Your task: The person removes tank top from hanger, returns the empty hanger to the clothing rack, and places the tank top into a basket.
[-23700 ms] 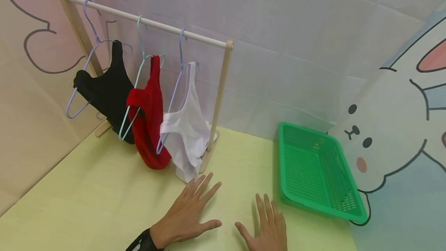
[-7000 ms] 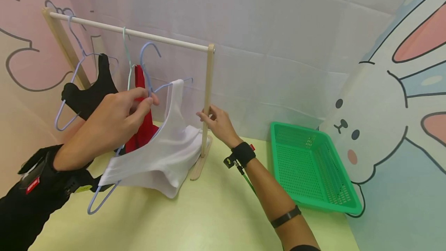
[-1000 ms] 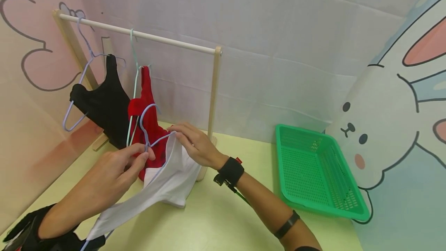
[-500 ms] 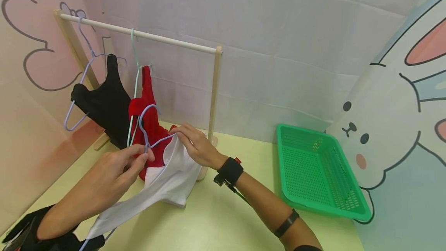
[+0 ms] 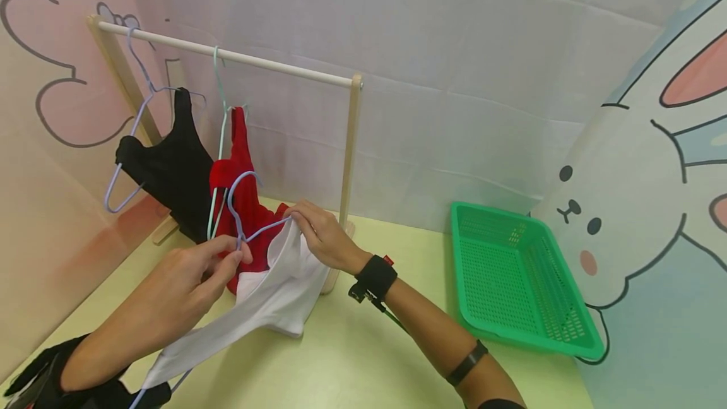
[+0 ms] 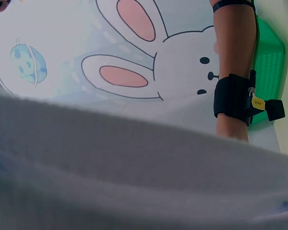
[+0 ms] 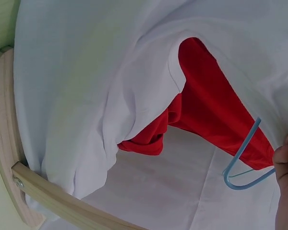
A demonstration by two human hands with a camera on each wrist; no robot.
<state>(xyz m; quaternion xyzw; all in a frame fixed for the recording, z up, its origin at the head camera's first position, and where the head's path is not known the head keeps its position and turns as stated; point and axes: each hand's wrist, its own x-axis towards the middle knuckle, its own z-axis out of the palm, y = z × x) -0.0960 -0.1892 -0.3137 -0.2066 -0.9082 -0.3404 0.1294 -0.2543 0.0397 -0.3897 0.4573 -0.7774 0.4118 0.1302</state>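
Note:
My left hand point(image 5: 182, 283) pinches the lavender-blue hanger point(image 5: 230, 199) at its neck, just below the hook. The hook is off the rail and stands in front of a red tank top point(image 5: 244, 207). A white tank top point(image 5: 278, 302) is on this hanger, one strap stretched toward the lower left past my left wrist. At the far tip of the hanger's arm, my right hand point(image 5: 326, 238) pinches the other strap. White cloth point(image 6: 134, 163) fills the lower left wrist view. In the right wrist view the white top's opening point(image 7: 173, 67) frames red cloth point(image 7: 216, 105).
A wooden rack with a white rail point(image 5: 284, 69) stands at the back left, a black tank top point(image 5: 170, 163) and the red one hanging from it on hangers. The green basket point(image 5: 460, 270) sits at the right on the yellow table point(image 5: 386, 358), by the rabbit-printed wall.
The white top's hanger has come off the rail and down. My right hand left the rack post for the strap; over the last second it moved slightly right, baring more of the hanger's arm.

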